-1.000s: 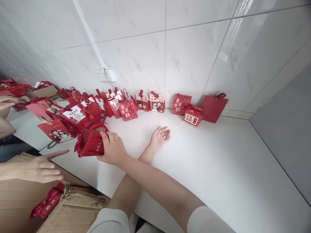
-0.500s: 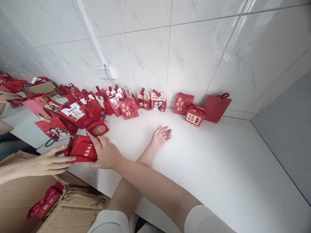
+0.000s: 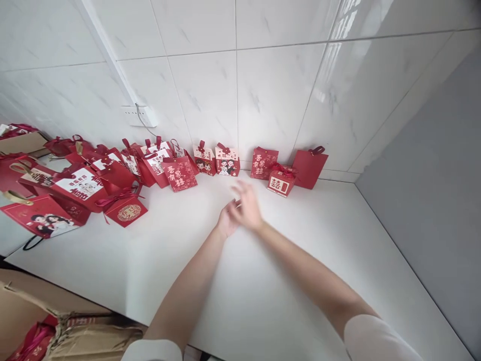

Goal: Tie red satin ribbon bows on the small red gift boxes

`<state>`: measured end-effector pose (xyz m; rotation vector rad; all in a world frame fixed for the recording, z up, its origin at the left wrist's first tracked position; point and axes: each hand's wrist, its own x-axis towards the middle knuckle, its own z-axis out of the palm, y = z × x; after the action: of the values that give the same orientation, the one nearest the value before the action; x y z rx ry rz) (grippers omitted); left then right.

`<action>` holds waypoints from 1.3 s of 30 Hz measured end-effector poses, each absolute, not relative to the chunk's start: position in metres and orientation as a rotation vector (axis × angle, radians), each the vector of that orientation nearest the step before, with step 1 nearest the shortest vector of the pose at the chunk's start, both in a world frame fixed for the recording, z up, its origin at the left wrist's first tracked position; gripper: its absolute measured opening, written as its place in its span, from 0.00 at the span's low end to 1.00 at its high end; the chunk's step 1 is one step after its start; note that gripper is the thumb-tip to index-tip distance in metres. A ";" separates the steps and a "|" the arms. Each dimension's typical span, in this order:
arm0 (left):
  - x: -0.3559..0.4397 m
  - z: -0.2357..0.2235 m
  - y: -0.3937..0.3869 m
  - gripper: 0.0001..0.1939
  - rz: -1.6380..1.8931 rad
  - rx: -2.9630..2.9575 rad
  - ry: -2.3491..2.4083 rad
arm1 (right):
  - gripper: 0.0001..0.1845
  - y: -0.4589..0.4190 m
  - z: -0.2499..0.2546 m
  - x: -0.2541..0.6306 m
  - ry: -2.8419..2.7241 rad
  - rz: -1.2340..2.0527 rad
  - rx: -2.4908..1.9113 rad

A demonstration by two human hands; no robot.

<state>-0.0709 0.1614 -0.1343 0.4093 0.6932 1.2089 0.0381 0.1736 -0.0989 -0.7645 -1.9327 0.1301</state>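
My left hand (image 3: 227,220) is over the middle of the white table (image 3: 300,281), open, its fingers partly hidden behind my other hand. My right hand (image 3: 248,208) crosses in front of it, smeared by motion, fingers apart with nothing in them. The two hands overlap in view; whether they touch I cannot tell. Beyond them, against the wall, stand a small red-and-cream gift box (image 3: 227,161) with a cartoon couple and a red gift bag (image 3: 264,163). A ribboned red gift box (image 3: 281,180) sits to the right, by a plain red bag (image 3: 310,168).
Many red gift bags and boxes crowd the table's left side, among them a box with a gold emblem (image 3: 129,212) and a bag with a couple print (image 3: 52,220). An open cardboard carton (image 3: 97,341) stands below the front left edge. A wall socket (image 3: 139,116) has a cable.
My right hand has let go of the red gift box and swung back right beside my left hand. That box and the other person's hands are out of view. The view has shifted right.
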 end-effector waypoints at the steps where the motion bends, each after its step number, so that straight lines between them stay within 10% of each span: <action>1: -0.071 -0.134 0.162 0.16 1.195 0.414 0.688 | 0.26 0.195 -0.101 0.068 -1.849 0.100 -0.875; 8: -0.071 -0.128 0.159 0.18 1.150 0.430 0.707 | 0.38 0.285 -0.089 0.197 -1.456 0.490 -1.453; 21: -0.069 -0.128 0.159 0.15 1.181 0.471 0.777 | 0.30 0.231 -0.052 0.217 -1.572 0.596 -1.357; 28: -0.069 -0.128 0.159 0.15 1.175 0.492 0.783 | 0.58 0.217 -0.071 0.200 -1.963 0.664 -1.401; 39: -0.060 -0.136 0.155 0.18 1.446 0.742 1.019 | 0.40 0.176 -0.020 0.219 -2.058 1.027 -1.227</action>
<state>-0.0599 0.1548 -0.1355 0.7417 1.0194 1.4464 0.2186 0.1757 -0.0198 -1.2269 -2.0584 1.0274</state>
